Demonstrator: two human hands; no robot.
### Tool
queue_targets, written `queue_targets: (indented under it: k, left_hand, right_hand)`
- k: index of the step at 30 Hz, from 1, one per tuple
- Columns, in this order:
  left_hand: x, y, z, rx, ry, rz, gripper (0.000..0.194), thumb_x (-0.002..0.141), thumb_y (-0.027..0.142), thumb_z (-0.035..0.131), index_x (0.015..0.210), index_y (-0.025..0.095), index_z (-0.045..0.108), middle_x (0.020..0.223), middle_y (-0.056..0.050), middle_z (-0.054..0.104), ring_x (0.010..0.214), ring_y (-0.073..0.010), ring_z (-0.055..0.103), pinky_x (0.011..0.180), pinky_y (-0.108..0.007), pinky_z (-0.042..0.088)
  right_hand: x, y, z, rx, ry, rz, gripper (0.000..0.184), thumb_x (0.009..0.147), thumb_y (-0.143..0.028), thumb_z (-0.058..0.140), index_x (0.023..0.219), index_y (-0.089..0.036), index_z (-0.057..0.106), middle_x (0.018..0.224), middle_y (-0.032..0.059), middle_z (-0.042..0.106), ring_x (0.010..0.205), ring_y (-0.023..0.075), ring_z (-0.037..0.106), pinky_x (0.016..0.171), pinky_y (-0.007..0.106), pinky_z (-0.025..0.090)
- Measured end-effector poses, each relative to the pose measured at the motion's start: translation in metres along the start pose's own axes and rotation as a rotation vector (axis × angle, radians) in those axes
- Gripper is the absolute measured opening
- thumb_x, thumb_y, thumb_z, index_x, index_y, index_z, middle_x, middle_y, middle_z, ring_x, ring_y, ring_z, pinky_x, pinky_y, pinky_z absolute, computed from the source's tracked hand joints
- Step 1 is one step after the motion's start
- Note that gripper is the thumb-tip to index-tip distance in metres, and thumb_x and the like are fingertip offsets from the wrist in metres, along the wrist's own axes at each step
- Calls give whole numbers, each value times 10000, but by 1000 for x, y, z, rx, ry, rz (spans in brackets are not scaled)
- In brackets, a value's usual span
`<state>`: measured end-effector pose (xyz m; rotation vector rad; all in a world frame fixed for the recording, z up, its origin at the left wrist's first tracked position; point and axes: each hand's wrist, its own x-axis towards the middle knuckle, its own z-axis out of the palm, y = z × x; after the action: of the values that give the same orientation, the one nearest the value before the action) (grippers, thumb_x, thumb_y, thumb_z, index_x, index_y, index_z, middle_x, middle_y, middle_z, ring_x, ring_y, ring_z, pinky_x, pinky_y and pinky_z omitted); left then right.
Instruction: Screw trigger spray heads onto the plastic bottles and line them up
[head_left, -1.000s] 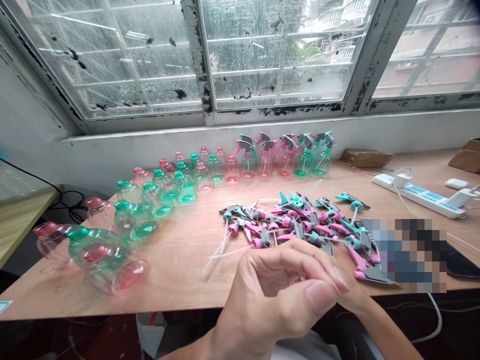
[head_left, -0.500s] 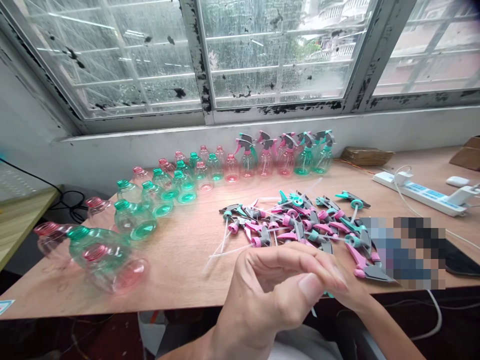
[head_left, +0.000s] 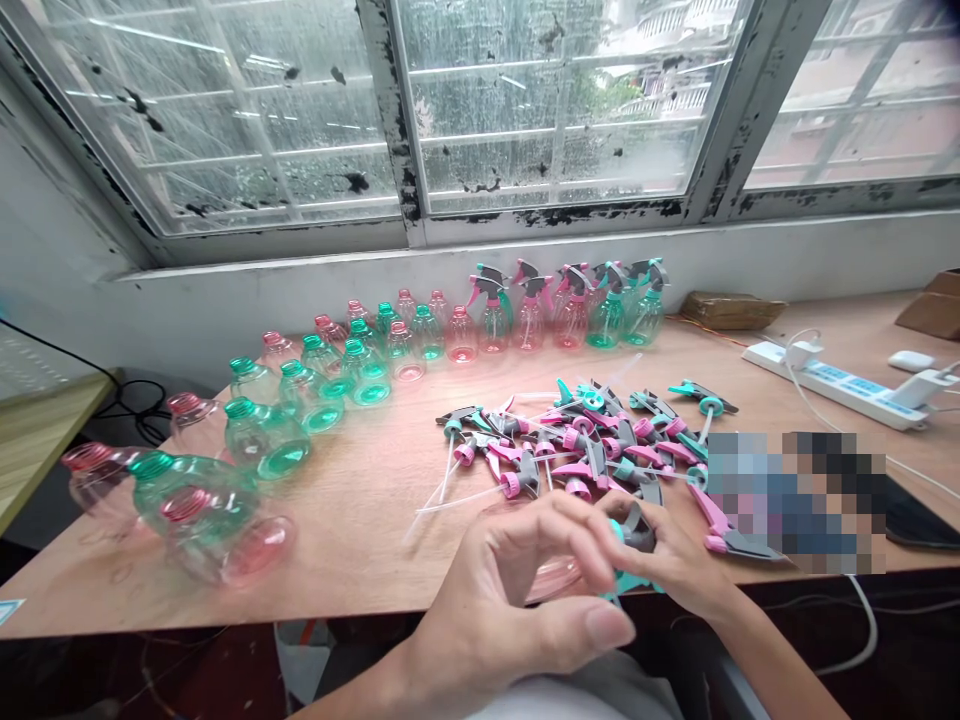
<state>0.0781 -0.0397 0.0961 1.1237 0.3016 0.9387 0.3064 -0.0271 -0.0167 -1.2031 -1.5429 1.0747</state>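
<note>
Near the table's front edge my left hand [head_left: 517, 590] curls round a clear pink bottle [head_left: 553, 577], which shows between its fingers. My right hand [head_left: 667, 560] is closed on a teal and grey spray trigger head [head_left: 634, 535] right at the bottle's top. Just beyond my hands lies a heap of loose pink, teal and grey trigger heads [head_left: 592, 440] with thin white dip tubes.
Several open pink and green bottles [head_left: 300, 400] lie and stand in a band from the left front to the back wall, where finished sprayers [head_left: 570, 305] stand in a row. A white power strip [head_left: 832, 385] with plugs and a brown block [head_left: 731, 310] sit at right.
My left hand has opened from a tight curl and dropped a little, so the pink bottle and the trigger head in my right hand now show between the fingers.
</note>
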Motion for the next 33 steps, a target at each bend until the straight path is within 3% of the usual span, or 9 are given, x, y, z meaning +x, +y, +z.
queue_targets:
  k: [6, 9, 11, 15, 18, 21, 25, 27, 33]
  left_hand:
    - [-33, -7, -60, 241, 293, 9, 152, 787, 325, 867, 713, 204, 811, 784, -28, 636, 783, -161, 572, 757, -252, 479]
    - [-42, -9, -84, 343, 470, 62, 182, 792, 371, 846, 703, 220, 797, 807, -19, 640, 847, -177, 588, 860, -280, 493]
    - [-41, -14, -94, 392, 499, 65, 147, 813, 326, 823, 719, 218, 794, 850, -25, 657, 891, -188, 597, 877, -278, 489]
    - [-31, -29, -103, 477, 488, 53, 122, 847, 296, 778, 780, 195, 794, 931, -54, 695, 978, -227, 628, 907, -288, 494]
    - [-29, -37, -105, 525, 491, 37, 168, 904, 332, 724, 1008, 210, 776, 1069, -72, 714, 1055, -249, 642, 985, -323, 492]
    - [-34, -37, -104, 590, 360, -45, 507, 891, 440, 731, 1353, 249, 646, 1428, -129, 604, 1252, -343, 597, 1052, -417, 499]
    - [-39, -31, -98, 897, 102, -181, 1179, 632, 441, 951, 1607, 319, 298, 1699, -106, 264, 1550, -437, 199, 1245, -577, 243]
    - [-38, -29, -95, 958, 101, -179, 1180, 646, 411, 949, 1613, 320, 278, 1685, -113, 299, 1555, -431, 195, 1259, -609, 168]
    - [-37, -29, -99, 868, 145, -144, 963, 740, 255, 901, 1558, 356, 405, 1630, -79, 418, 1516, -391, 326, 1269, -563, 209]
  right_hand:
    - [-2, 8, 0, 122, -43, 65, 255, 834, -410, 786, 988, -222, 708, 847, -13, 604, 693, 153, 533, 611, 242, 470]
    - [-2, 7, 1, 160, -40, 74, 259, 828, -411, 798, 981, -223, 705, 843, -16, 607, 680, 144, 527, 603, 235, 468]
    - [-3, 6, 1, 171, -47, 86, 265, 827, -419, 799, 977, -224, 701, 798, -27, 591, 648, 137, 521, 583, 231, 465]
    - [-2, 5, 2, 159, -20, 74, 276, 814, -431, 804, 965, -221, 707, 823, -14, 616, 658, 153, 574, 589, 245, 512]
    - [-1, 5, 3, 151, -16, 68, 277, 814, -431, 801, 961, -218, 701, 813, -11, 637, 663, 164, 618, 608, 258, 546]
    - [-1, 5, 3, 156, -18, 83, 292, 814, -425, 805, 976, -211, 690, 788, -17, 650, 648, 165, 639, 605, 263, 558]
    - [-1, 4, 4, 217, -32, 118, 301, 841, -414, 795, 1002, -203, 656, 723, -27, 674, 640, 164, 656, 625, 264, 555]
    - [0, 2, 4, 249, -42, 137, 301, 853, -411, 789, 1011, -201, 641, 693, -34, 676, 633, 162, 660, 635, 268, 553]
    - [0, -1, 6, 244, -45, 142, 307, 841, -402, 805, 1006, -197, 646, 716, -31, 692, 639, 162, 672, 636, 266, 548]
